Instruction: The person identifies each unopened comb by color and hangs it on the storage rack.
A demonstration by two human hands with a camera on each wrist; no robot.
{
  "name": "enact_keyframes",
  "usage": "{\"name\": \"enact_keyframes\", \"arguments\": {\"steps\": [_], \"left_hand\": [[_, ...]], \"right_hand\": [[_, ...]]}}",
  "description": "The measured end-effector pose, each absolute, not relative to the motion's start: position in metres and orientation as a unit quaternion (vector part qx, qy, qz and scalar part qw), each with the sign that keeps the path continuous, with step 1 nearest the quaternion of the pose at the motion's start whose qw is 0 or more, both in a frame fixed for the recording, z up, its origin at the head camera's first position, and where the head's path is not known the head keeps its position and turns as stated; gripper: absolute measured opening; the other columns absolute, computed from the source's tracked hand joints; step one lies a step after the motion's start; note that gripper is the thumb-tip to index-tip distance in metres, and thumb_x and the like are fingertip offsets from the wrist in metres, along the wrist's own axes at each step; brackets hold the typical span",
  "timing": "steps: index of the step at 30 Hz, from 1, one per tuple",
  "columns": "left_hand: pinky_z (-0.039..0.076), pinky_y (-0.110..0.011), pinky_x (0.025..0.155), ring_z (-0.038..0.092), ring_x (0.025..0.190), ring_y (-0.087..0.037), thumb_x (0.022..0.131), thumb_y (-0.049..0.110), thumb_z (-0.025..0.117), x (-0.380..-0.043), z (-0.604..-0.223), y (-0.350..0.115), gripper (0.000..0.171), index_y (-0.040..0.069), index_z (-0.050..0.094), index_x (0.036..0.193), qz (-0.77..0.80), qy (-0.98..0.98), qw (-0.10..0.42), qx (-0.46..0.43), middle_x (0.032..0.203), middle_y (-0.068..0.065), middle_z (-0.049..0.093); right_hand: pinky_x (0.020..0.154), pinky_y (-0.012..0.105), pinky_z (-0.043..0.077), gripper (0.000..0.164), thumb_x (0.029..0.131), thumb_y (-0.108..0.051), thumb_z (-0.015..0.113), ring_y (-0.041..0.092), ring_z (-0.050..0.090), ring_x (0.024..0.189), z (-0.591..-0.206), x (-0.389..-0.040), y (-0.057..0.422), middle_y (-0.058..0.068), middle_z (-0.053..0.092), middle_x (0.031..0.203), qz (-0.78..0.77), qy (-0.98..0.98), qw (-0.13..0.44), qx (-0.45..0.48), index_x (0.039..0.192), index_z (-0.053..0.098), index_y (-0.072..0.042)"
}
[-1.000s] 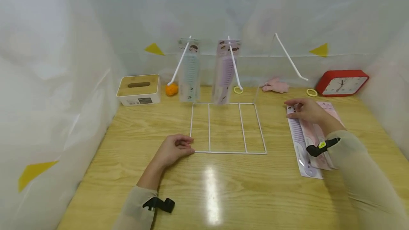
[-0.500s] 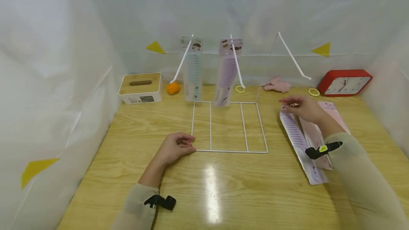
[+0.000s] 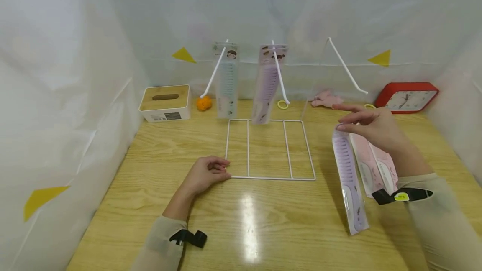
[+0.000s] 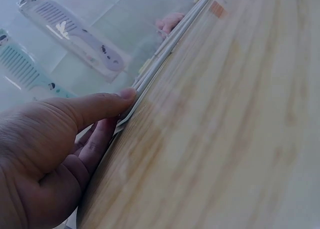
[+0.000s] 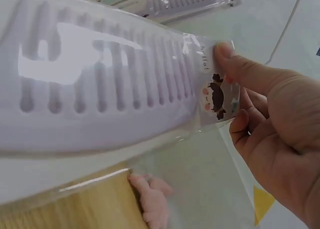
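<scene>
My right hand [image 3: 376, 129] pinches the top end of a packaged purple comb [image 3: 348, 179], which hangs tilted with its top raised. In the right wrist view the thumb presses on the printed header of the comb's package [image 5: 215, 89]. The left hand [image 3: 205, 175] pinches the front left corner of a white wire rack base [image 3: 271, 178], thumb above the wire in the left wrist view. On the rack's hooks hang a packaged green comb [image 3: 227, 80] and another packaged purple comb [image 3: 268, 85]. The right hook [image 3: 348, 66] carries nothing.
Pink packages [image 3: 370, 162] lie on the wooden table under the right forearm. Along the back stand a tissue box [image 3: 165, 103], an orange ball-like thing [image 3: 203, 103], a yellow ring [image 3: 282, 104], a pink plush [image 3: 326, 98] and a red clock [image 3: 408, 97].
My right hand has lifted the purple comb's top end off the pile and turned the comb more upright, its lower end swinging toward me. The left hand stays at the rack's corner.
</scene>
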State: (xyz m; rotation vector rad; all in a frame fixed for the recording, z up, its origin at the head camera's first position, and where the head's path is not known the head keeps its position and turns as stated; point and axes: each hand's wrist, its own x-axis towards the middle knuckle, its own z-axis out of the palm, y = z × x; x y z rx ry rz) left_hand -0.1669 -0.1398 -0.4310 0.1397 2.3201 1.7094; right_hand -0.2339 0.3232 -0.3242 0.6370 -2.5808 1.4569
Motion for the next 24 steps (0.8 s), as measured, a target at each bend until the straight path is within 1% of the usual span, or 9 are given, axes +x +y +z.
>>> {"name": "enact_keyframes", "arguments": {"steps": [1,3,6,10,14,16,19,21,24], "left_hand": [[0.057,-0.020,0.079,0.067,0.091,-0.014,0.080,0.003,0.082,-0.167,-0.431,-0.140,0.036,0.001,0.071,0.114,0.587,0.798,0.127,0.048,0.109,-0.015,0.071],[0.057,-0.020,0.078,0.067,0.090,-0.014,0.081,0.003,0.082,-0.166,-0.430,-0.141,0.036,0.000,0.071,0.114,0.586,0.799,0.125,0.050,0.108,-0.015,0.071],[0.057,-0.020,0.078,0.067,0.090,-0.014,0.081,0.003,0.082,-0.166,-0.430,-0.141,0.036,-0.001,0.071,0.114,0.584,0.800,0.126,0.050,0.107,-0.015,0.071],[0.057,-0.020,0.078,0.067,0.090,-0.014,0.081,0.004,0.082,-0.166,-0.429,-0.141,0.036,0.000,0.071,0.115,0.581,0.802,0.130,0.049,0.107,-0.014,0.071],[0.057,-0.020,0.079,0.067,0.090,-0.015,0.081,0.006,0.082,-0.166,-0.430,-0.141,0.036,0.001,0.071,0.115,0.579,0.804,0.129,0.053,0.107,-0.014,0.071],[0.057,-0.020,0.078,0.067,0.090,-0.015,0.081,0.006,0.082,-0.166,-0.430,-0.141,0.036,0.001,0.071,0.115,0.578,0.804,0.129,0.053,0.106,-0.014,0.071],[0.057,-0.020,0.078,0.067,0.090,-0.015,0.081,0.006,0.082,-0.166,-0.430,-0.141,0.036,0.001,0.071,0.115,0.578,0.804,0.128,0.054,0.106,-0.014,0.071],[0.057,-0.020,0.078,0.067,0.091,-0.015,0.081,0.006,0.082,-0.166,-0.430,-0.141,0.036,0.001,0.071,0.115,0.579,0.803,0.129,0.054,0.107,-0.014,0.071],[0.057,-0.020,0.078,0.067,0.091,-0.015,0.082,0.007,0.082,-0.166,-0.430,-0.141,0.036,0.000,0.071,0.115,0.580,0.802,0.129,0.056,0.108,-0.015,0.071]], "right_hand": [[0.077,0.008,0.052,0.011,0.083,0.008,0.075,-0.001,0.060,0.116,-0.320,-0.231,0.322,-0.013,0.070,0.121,0.499,-0.832,0.055,0.236,0.093,0.077,0.004],[0.076,0.011,0.054,0.016,0.081,0.019,0.069,0.008,0.061,0.115,-0.313,-0.226,0.321,-0.003,0.071,0.118,0.546,-0.786,0.049,0.287,0.088,0.074,0.006],[0.075,0.016,0.055,0.023,0.081,0.028,0.061,0.016,0.062,0.107,-0.307,-0.219,0.319,0.007,0.071,0.108,0.623,-0.701,0.023,0.345,0.090,0.071,0.010],[0.072,0.021,0.058,0.021,0.081,0.028,0.061,0.017,0.067,0.090,-0.299,-0.205,0.311,0.011,0.073,0.099,0.678,-0.628,0.005,0.382,0.096,0.069,0.015],[0.069,0.022,0.059,0.027,0.080,0.029,0.061,0.016,0.073,0.081,-0.285,-0.187,0.296,0.011,0.077,0.097,0.695,-0.627,0.010,0.351,0.101,0.069,0.015],[0.071,0.021,0.060,0.032,0.080,0.031,0.060,0.016,0.074,0.082,-0.278,-0.177,0.288,0.010,0.077,0.100,0.695,-0.643,0.006,0.322,0.105,0.069,0.014],[0.076,0.023,0.060,0.036,0.078,0.034,0.057,0.018,0.074,0.092,-0.270,-0.165,0.276,0.014,0.075,0.113,0.705,-0.636,0.002,0.313,0.108,0.067,0.018],[0.079,0.025,0.060,0.034,0.077,0.036,0.056,0.023,0.073,0.100,-0.267,-0.159,0.267,0.020,0.071,0.119,0.723,-0.611,0.008,0.322,0.107,0.065,0.022],[0.081,0.029,0.060,0.029,0.075,0.037,0.056,0.028,0.072,0.104,-0.264,-0.154,0.253,0.026,0.070,0.116,0.754,-0.563,0.029,0.337,0.099,0.066,0.025]]}}
